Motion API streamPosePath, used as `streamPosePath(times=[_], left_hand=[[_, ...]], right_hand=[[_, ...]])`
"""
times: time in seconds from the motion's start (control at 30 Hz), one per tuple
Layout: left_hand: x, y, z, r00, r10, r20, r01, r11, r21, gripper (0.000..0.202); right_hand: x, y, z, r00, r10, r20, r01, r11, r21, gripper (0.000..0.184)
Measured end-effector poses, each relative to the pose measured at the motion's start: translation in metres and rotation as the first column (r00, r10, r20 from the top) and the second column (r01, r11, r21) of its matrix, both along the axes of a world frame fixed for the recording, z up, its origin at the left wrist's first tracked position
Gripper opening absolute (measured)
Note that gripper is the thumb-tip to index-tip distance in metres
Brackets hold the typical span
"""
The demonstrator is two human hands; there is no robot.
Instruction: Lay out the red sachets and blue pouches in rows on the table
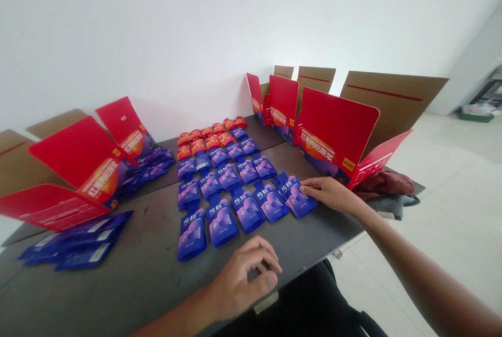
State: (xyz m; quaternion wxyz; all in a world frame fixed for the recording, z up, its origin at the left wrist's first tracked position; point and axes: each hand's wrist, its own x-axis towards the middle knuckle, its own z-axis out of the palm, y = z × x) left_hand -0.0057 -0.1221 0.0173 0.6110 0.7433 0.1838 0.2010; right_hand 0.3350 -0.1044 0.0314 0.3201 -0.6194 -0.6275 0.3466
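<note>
Purple pouches lie in rows on a dark table, with red-orange pouches (pixel 198 146) in the rows behind them. At the right end of the front row, my right hand (pixel 327 193) has its fingers and thumb closed on the edge of a purple pouch (pixel 297 198). This pouch lies flat and partly covers another pouch beneath it. My left hand (pixel 251 274) rests near the table's front edge, below a front-row pouch (pixel 248 212). Its fingers are loosely curled, with the thumb apart and nothing held.
Open red cartons (pixel 337 127) stand along the right side. More open cartons (pixel 86 161) are at the left, beside a heap of purple pouches (pixel 147 167) and several face-down pouches (pixel 84 243). A dark red cloth (pixel 386 184) lies at the table's right edge.
</note>
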Motion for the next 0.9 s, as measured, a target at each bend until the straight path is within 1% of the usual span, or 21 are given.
streamPosePath(times=[0.17, 0.43, 0.53, 0.83, 0.9], left_hand=[[0.001, 0.000, -0.002, 1.000, -0.011, -0.014, 0.011, 1.000, 0.018, 0.037], [-0.002, -0.002, -0.001, 0.999, -0.019, -0.027, 0.019, 1.000, 0.021, 0.037], [-0.001, -0.002, 0.000, 0.999, -0.031, -0.017, 0.032, 0.999, 0.031, 0.035], [-0.001, -0.001, 0.001, 0.999, -0.039, -0.016, 0.039, 0.999, 0.026, 0.034], [-0.001, -0.001, 0.002, 0.999, -0.041, -0.020, 0.042, 0.999, 0.024, 0.033]], right_hand=[[0.000, 0.006, -0.005, 0.998, -0.007, 0.057, 0.007, 1.000, 0.009, 0.047], [-0.007, 0.008, -0.002, 0.986, -0.075, 0.151, 0.069, 0.997, 0.044, 0.044], [-0.005, 0.006, -0.002, 0.986, -0.077, 0.146, 0.072, 0.997, 0.039, 0.045], [0.005, 0.007, -0.008, 0.997, -0.005, 0.083, 0.004, 1.000, 0.019, 0.048], [0.005, 0.007, -0.008, 0.997, -0.005, 0.073, 0.004, 1.000, 0.014, 0.049]])
